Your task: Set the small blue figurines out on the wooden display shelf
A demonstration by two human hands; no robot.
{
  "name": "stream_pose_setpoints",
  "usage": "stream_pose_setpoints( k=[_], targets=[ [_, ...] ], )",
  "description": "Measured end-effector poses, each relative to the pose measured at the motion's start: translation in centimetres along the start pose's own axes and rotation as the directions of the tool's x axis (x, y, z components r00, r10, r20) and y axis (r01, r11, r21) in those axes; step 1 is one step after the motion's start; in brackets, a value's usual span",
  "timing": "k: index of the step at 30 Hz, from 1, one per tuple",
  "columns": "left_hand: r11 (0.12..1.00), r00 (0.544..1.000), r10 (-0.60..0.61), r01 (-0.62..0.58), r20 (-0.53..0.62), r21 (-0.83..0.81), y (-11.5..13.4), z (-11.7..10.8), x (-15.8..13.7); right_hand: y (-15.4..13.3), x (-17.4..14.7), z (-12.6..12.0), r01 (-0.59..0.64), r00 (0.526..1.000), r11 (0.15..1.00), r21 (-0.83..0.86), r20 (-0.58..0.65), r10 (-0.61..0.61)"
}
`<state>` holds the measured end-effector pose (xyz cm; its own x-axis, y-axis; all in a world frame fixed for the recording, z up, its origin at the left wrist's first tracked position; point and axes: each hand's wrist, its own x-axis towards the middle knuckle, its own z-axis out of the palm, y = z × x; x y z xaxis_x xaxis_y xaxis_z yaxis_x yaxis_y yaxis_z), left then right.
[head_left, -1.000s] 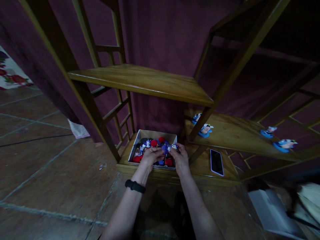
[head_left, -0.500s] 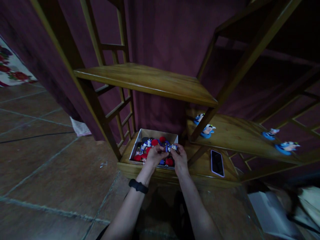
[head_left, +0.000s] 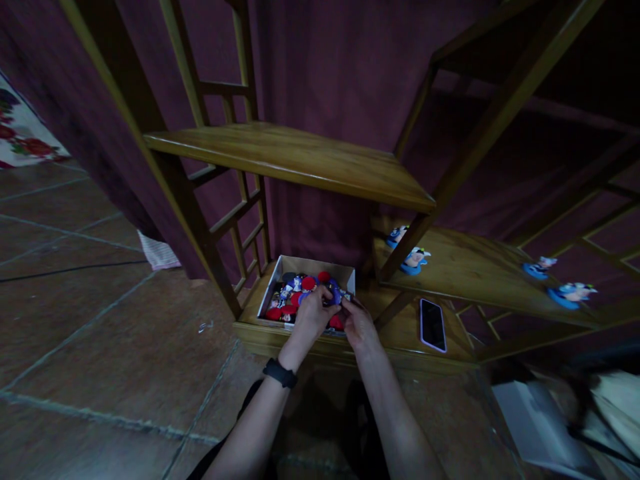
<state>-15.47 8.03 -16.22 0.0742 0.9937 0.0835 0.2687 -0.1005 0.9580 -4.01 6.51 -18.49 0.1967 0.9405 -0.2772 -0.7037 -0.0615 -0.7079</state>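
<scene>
Over a shallow white cardboard box [head_left: 262, 303], my left hand [head_left: 313, 315] and my right hand [head_left: 359, 323] meet on one small figurine [head_left: 337, 292]. Its round blue-purple base shows between them; its upper part is mostly hidden by my right fingers. Both hands are closed, fingertips pinched round it. More small figurines with red, black and blue round bases [head_left: 288, 310] fill the box. A dark band circles my left wrist.
The box stands on the low board of a wooden shelf unit [head_left: 290, 160]. Right of it lies a phone [head_left: 433, 325]. On a raised shelf stand several blue-based figurines [head_left: 414, 261]. A purple curtain [head_left: 320, 73] hangs behind; a white box [head_left: 537, 420] sits on the floor at right.
The figurine has turned in my hands, so its round base now shows more and its body less. My fingers have shifted round it; the left hand is more bent.
</scene>
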Motion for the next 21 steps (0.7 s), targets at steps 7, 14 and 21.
stream_pose_setpoints(
  k=[7, 14, 21],
  targets=[
    [0.806, 0.965, 0.217, -0.261, 0.146, 0.531, 1.7, -0.2, -1.5, 0.3, 0.6, -0.6, -0.094, 0.996, 0.995, 0.017, -0.004, 0.094],
    [0.581, 0.903, 0.334, -0.424, 0.271, 0.695, 2.4, 0.1, -2.2, 0.5, 1.0, -1.0, -0.123, 0.99, 0.992, 0.031, -0.062, 0.125],
    [0.528, 0.868, 0.385, -0.485, 0.313, 0.697, 2.4, 0.2, -2.6, 0.4, 1.2, -1.2, -0.129, 0.991, 0.992, -0.003, -0.044, 0.129]
  ],
)
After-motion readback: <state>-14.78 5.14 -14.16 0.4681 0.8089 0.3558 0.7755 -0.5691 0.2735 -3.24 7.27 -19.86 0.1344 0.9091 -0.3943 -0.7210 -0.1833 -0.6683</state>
